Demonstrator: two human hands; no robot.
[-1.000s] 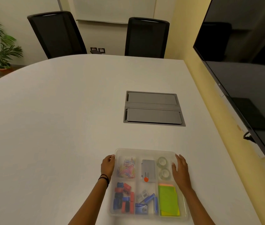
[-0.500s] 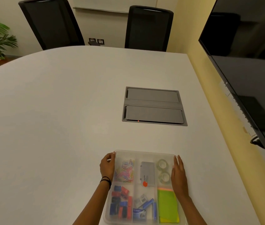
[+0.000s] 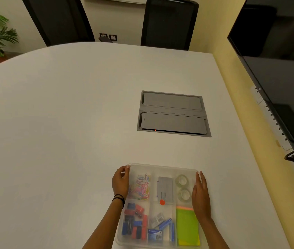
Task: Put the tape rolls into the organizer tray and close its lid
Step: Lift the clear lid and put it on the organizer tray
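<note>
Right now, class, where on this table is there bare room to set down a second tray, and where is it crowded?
Bare table spreads left of the grey hatch and the organizer tray; a bare strip runs between hatch and tray. Crowded: the tray, every compartment filled, left hand and right hand at its sides.

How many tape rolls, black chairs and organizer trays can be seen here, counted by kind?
Tape rolls: 2
Black chairs: 2
Organizer tray: 1
Total: 5
</note>
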